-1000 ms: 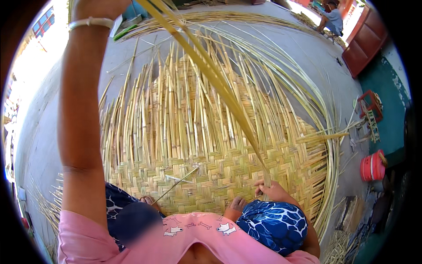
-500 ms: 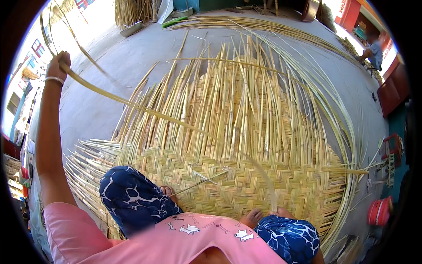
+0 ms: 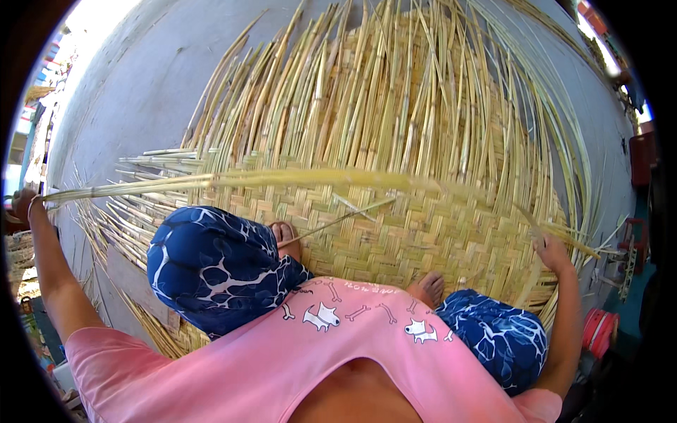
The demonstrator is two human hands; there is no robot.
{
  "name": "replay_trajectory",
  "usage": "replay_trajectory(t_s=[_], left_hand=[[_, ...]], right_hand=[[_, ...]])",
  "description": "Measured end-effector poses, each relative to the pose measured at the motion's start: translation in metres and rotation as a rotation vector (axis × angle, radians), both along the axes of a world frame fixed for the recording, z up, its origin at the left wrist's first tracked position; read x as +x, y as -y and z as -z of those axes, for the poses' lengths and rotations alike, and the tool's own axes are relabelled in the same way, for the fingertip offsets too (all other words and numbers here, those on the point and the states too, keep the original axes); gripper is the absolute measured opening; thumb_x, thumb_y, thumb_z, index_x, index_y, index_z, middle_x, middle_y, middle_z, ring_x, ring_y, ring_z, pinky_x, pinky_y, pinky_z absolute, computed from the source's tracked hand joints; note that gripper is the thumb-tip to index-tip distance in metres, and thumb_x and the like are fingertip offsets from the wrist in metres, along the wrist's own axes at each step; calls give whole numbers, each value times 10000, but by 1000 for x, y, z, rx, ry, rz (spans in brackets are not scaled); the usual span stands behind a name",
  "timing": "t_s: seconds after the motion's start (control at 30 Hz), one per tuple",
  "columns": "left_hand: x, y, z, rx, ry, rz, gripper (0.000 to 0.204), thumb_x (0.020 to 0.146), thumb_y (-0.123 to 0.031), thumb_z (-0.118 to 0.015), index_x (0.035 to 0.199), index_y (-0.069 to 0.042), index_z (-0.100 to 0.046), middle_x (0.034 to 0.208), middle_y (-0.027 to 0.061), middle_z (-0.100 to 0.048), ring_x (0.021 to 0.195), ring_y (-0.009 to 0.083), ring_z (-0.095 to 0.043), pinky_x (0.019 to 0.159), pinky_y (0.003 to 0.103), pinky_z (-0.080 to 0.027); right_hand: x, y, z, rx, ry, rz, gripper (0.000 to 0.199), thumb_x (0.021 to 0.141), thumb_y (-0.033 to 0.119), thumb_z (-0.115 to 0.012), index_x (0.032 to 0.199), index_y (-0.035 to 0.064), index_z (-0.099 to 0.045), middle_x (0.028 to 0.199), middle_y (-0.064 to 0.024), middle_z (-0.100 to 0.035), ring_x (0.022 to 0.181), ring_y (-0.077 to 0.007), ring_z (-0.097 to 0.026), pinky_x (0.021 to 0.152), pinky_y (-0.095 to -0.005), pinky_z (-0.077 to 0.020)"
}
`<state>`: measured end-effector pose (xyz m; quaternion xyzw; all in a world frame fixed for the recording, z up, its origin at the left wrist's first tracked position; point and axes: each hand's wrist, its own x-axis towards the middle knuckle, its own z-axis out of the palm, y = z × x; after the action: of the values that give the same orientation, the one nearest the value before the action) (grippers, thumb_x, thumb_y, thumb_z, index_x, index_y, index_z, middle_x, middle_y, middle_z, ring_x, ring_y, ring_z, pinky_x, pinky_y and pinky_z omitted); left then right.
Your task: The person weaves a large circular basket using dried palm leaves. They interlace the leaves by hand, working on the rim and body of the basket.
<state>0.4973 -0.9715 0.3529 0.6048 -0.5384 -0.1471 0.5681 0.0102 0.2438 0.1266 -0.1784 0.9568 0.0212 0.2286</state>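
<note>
Long yellow-green strip, spanning the head view from 9 o'clock toward 3 o'clock, just above the centre of the dial. Near its left end I see it divide into thin parallel strands; toward 3 o'clock it blurs, and I cannot tell whether it runs unbroken to the right hand. That hand lies just past 3 o'clock, its fingers closed on a blurred length of strip that shows above and below the fist. The left hand, at 9 o'clock, appears small at the rim; I make out its fingers clamped on the strip's end, beside a pale bracelet at the wrist.

Below the strip I find the woven mat, its crossed bands reaching from the centre to 4 o'clock, with unwoven reeds fanning toward 12 o'clock. A thin stick lies aslant on the mat near the centre. The left foot is at 8 o'clock, beside the stick's lower end; the right foot is between 4 and 5 o'clock.

Farther out, blue patterned trousers cover both bent knees, and a pink shirt fills 6 o'clock. Loose pale strips curve between 1 and 3 o'clock, a red container stands at 4 o'clock, and I see grey floor at 10 o'clock.
</note>
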Motion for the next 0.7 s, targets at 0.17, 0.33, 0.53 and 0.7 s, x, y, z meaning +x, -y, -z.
replay_trajectory(t_s=[0.17,0.33,0.53,0.7], left_hand=[[-43,-50,36,79,283,167,362,930,-328,-399,999,-12,-561,909,148,-611,798,214,-616,718,326,-487],[-246,-200,73,148,587,863,447,932,-402,-387,1092,-9,-528,1003,169,-594,894,229,-603,814,345,-468],[-427,-497,131,531,715,1848,565,935,-490,-373,1204,-7,-489,1116,195,-574,1010,248,-587,930,368,-444],[-486,-665,177,466,1205,2520,758,876,-646,-381,1236,12,-493,1133,177,-591,987,225,-611,871,370,-501]], right_hand=[[-31,62,36,-26,42,-25,254,879,220,-475,939,-6,-575,873,-266,-603,850,-448,-559,753,-485,-452],[-16,228,7,-33,-287,-551,329,814,24,-459,1138,42,-511,896,-189,-622,816,-377,-599,689,-466,-481],[5,366,-61,-229,-826,-1032,80,789,111,-549,867,99,-552,755,-52,-629,732,-189,-646,613,-317,-470],[22,379,-46,-482,-923,-1077,159,783,164,-566,937,131,-590,744,-6,-611,704,-151,-610,629,-296,-452]])
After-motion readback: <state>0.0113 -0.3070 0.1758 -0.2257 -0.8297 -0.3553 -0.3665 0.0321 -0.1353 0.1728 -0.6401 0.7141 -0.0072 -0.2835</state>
